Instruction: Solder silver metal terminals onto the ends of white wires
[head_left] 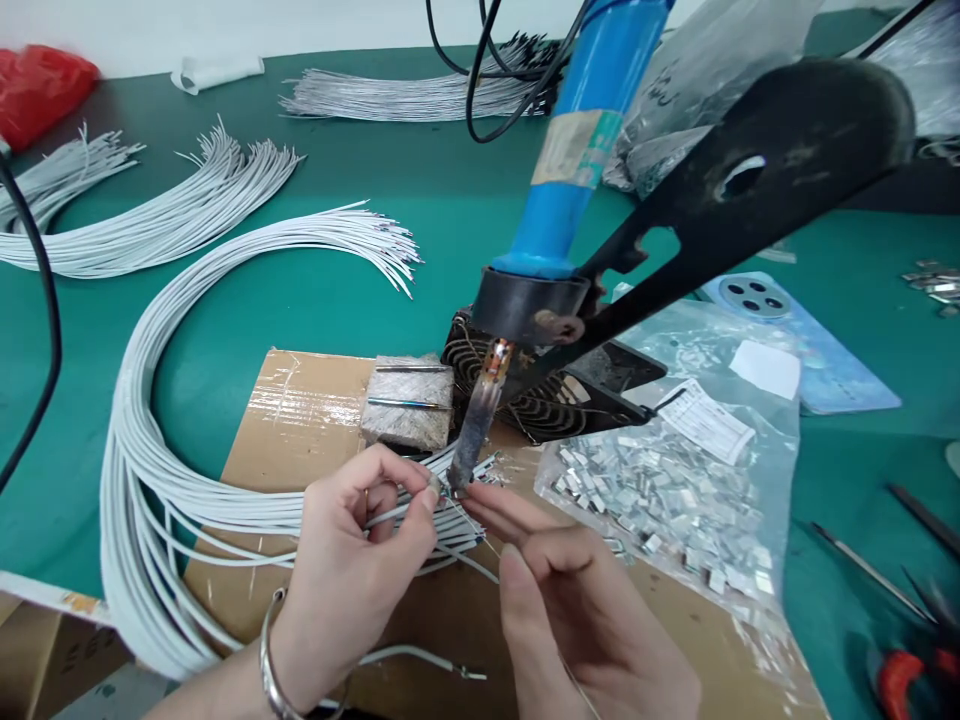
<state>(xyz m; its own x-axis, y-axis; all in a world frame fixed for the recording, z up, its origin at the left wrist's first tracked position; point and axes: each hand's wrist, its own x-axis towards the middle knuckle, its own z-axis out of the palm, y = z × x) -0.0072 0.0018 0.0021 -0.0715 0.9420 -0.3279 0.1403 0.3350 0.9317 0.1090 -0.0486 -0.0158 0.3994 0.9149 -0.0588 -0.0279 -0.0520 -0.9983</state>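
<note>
My left hand (360, 560) pinches the end of a white cable just beneath the tip of a blue-handled soldering iron (551, 215). The iron points downward in a black metal holder (720, 170). Between thumb and fingers, my right hand (585, 610) grips a thin solder wire (579, 688), its far end close to the iron's tip. A curved bundle of white cables (131, 460) runs under my left hand, ends below the iron. One separate cable (412, 653) with a small metal piece on its end lies nearer me. Fingers hide the exact joint.
Cardboard (300, 400) covers the green table (480, 170). A grey block (409, 415) and black fan (555, 400) stand behind my hands. To the right are a plastic bag of small metal pieces (675, 500), a phone (832, 350) and red-handled pliers (900, 685). More cable bundles (187, 220) lie behind.
</note>
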